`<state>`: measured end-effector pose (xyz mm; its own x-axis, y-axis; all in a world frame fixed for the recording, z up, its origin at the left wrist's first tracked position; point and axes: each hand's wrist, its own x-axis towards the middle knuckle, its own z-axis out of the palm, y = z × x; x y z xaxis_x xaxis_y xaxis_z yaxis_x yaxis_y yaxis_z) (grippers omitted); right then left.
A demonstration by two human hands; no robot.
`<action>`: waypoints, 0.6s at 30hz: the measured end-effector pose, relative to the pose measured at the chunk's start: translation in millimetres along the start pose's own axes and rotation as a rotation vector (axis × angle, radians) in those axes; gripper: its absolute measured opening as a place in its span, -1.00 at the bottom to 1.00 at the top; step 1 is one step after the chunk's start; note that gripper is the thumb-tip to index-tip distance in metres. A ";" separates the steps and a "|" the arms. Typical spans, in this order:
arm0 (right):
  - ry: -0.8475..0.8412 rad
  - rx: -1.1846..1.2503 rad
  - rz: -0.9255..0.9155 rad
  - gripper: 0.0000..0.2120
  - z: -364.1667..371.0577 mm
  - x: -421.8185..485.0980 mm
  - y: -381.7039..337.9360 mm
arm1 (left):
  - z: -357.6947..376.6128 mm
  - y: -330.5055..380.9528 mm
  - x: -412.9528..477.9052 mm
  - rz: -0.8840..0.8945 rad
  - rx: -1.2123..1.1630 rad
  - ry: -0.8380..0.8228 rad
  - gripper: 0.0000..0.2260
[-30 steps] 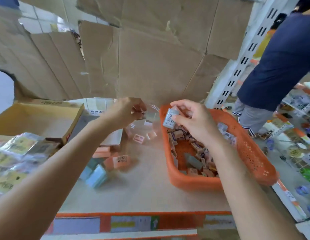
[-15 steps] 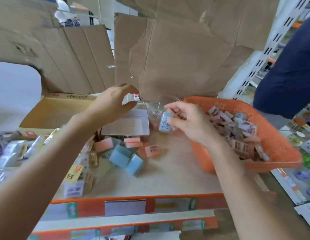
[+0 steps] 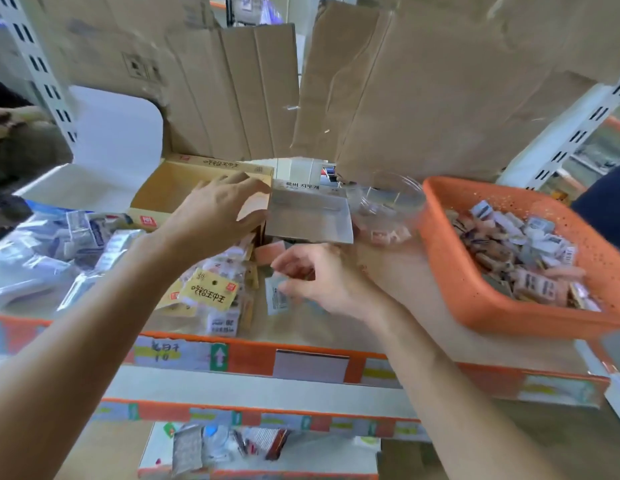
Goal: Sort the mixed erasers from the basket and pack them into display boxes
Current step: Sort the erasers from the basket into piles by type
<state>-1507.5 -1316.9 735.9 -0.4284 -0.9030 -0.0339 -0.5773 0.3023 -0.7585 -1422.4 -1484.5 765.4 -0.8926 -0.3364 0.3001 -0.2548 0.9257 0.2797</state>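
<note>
The orange basket [image 3: 474, 306] at the right holds several mixed erasers [image 3: 526, 261]. My right hand [image 3: 322, 282] hovers low over the shelf's middle and pinches a light blue eraser [image 3: 277, 296] between thumb and fingers. My left hand [image 3: 218, 209] reaches with spread fingers over the edge between the yellow cardboard box [image 3: 197, 169] and the grey display box [image 3: 308, 216]; nothing shows in it. A pink eraser [image 3: 267, 252] lies just beyond my right hand. A clear plastic tub [image 3: 388, 206] with pink erasers inside stands left of the basket.
Yellow-labelled packets [image 3: 211, 292] and plastic bags [image 3: 59, 244] crowd the shelf's left side. Brown cardboard sheets [image 3: 422, 98] stand behind. The shelf's orange front edge [image 3: 249, 355] runs below my hands. A person in dark blue [image 3: 606, 209] stands at the far right.
My right hand has moved down and left from the basket side with the blue eraser. My left hand has spread its fingers over the boxes; the eraser it held is no longer seen.
</note>
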 end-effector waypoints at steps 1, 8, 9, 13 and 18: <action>0.003 -0.027 0.002 -0.83 3.7 -1.7 -2.5 | 0.2 -0.8 -1.2 0.001 0.015 -0.001 -0.68; 0.147 -0.133 -0.056 -0.85 0.8 -6.9 -13.3 | 2.8 1.4 -2.4 0.046 -0.005 -0.008 -0.69; 0.179 -0.136 -0.054 -0.85 -4.3 -7.4 -14.0 | 3.5 2.4 -1.0 0.053 -0.013 -0.007 -0.69; 0.283 -0.181 -0.041 -0.83 -32.1 -14.1 -9.7 | 7.2 15.0 6.8 0.087 -0.027 -0.002 -0.68; 0.416 -0.189 -0.002 -0.76 -78.9 -32.1 8.6 | 15.2 43.3 23.9 0.122 -0.071 -0.003 -0.70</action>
<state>-1553.6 -1261.3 781.8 -0.6477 -0.7159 0.2607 -0.6784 0.3861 -0.6250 -1460.4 -1449.9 770.8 -0.9164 -0.2212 0.3336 -0.1172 0.9452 0.3048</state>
